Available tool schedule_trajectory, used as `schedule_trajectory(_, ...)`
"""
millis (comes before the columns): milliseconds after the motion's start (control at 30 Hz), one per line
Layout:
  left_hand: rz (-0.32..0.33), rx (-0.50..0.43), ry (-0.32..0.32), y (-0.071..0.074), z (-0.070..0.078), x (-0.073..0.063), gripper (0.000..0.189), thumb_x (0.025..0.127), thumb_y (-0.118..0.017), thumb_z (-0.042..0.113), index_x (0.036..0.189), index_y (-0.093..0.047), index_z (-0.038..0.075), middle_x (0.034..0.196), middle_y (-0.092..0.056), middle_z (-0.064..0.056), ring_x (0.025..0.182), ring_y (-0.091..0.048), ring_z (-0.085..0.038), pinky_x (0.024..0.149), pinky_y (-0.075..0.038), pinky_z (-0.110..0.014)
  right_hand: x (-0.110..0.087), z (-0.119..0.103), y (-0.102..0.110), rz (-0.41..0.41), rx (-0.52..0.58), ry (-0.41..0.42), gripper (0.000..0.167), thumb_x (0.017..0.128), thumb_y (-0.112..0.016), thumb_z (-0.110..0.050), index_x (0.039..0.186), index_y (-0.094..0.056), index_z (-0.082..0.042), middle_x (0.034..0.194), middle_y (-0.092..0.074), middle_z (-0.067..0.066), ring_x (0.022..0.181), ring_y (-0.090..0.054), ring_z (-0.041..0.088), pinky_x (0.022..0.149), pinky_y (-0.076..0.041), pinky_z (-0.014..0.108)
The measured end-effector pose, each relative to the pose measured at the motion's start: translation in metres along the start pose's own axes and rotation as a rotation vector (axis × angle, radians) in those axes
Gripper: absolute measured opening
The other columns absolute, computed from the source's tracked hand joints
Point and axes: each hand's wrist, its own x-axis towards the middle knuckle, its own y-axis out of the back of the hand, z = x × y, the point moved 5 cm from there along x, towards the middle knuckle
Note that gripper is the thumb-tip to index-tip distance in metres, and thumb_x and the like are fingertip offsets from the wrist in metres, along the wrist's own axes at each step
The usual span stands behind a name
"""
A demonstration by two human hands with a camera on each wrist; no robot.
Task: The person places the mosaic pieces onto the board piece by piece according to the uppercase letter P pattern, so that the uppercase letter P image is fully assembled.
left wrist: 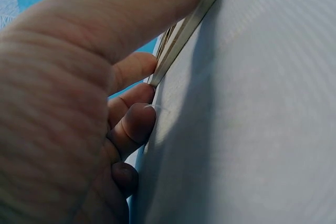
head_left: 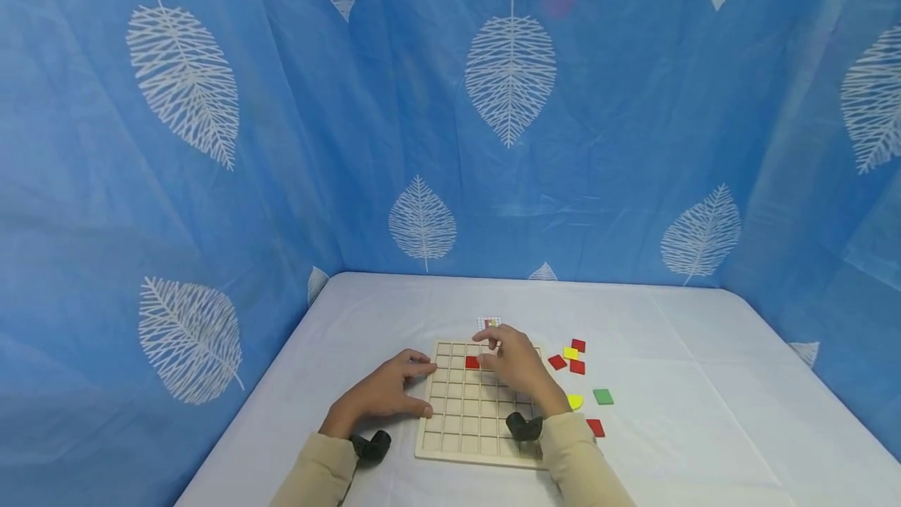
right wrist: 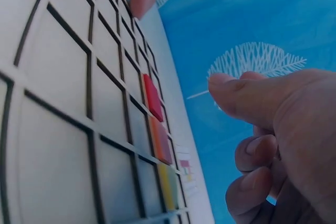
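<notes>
A square wooden grid board lies on the table in front of me. My left hand rests at its left side, thumb and index finger spread apart and touching the board's edge. Over the far part of the board hovers my right hand, thumb and index finger apart, with nothing visible between them. A red tile sits in a far-row cell beside the right thumb. From the right wrist, a red tile, an orange-red tile and a yellow tile show in one line of cells.
A small pattern card lies beyond the board. To the right are loose red tiles, a yellow square tile, a rounded yellow tile and a green tile. Blue leaf-patterned cloth surrounds the white table.
</notes>
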Motion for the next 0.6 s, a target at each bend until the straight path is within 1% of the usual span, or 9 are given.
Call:
schedule_trajectory(167,-0.003,-0.019,0.003,0.000,-0.002,0.000,0.083,0.073,-0.086,0.053,0.145,-0.055,0.023,0.145,-0.046,-0.002,0.138,-0.044,-0.028,0.112,-0.039,-0.055,-0.001,-0.002,0.010,0.025,-0.011,0.023,0.031,0.088,-0.077,-0.011,0.118,-0.072,-0.014,0.087,-0.055,-0.004,0.064,-0.042,0.011,0.059,-0.039,0.025)
schedule_trajectory(300,-0.008,-0.030,0.000,0.000,-0.001,-0.002,0.083,0.074,-0.086,0.051,0.145,-0.055,0.022,0.145,-0.046,-0.002,0.138,-0.043,-0.029,0.113,-0.038,-0.055,-0.003,-0.003,0.020,0.048,-0.036,0.038,0.033,0.085,-0.079,-0.011,0.118,-0.072,-0.017,0.089,-0.058,-0.002,0.066,-0.044,0.011,0.059,-0.040,0.025)
schedule_trajectory(433,-0.006,-0.026,-0.002,0.001,0.000,-0.002,0.083,0.073,-0.086,0.051,0.145,-0.055,0.022,0.145,-0.046,-0.002,0.137,-0.044,-0.028,0.112,-0.039,-0.054,-0.006,-0.002,0.034,0.059,-0.068,0.030,0.035,0.087,-0.079,-0.014,0.121,-0.071,-0.017,0.091,-0.058,-0.002,0.067,-0.045,0.012,0.061,-0.041,0.025)
schedule_trajectory(533,-0.001,-0.025,-0.001,0.001,0.001,-0.002,0.083,0.073,-0.086,0.051,0.145,-0.055,0.022,0.145,-0.046,-0.002,0.136,-0.044,-0.027,0.111,-0.040,-0.054,-0.009,0.002,0.046,0.081,-0.108,0.033,0.036,0.088,-0.078,-0.018,0.122,-0.070,-0.017,0.093,-0.058,-0.002,0.067,-0.044,0.012,0.060,-0.041,0.025)
schedule_trajectory(600,-0.003,-0.023,0.001,0.001,0.001,-0.001,0.083,0.073,-0.086,0.052,0.145,-0.055,0.022,0.145,-0.046,-0.001,0.136,-0.045,-0.027,0.111,-0.040,-0.053,-0.013,0.005,0.053,0.094,-0.135,0.039,0.035,0.088,-0.078,-0.020,0.122,-0.070,-0.017,0.094,-0.060,0.000,0.068,-0.044,0.011,0.060,-0.040,0.025)
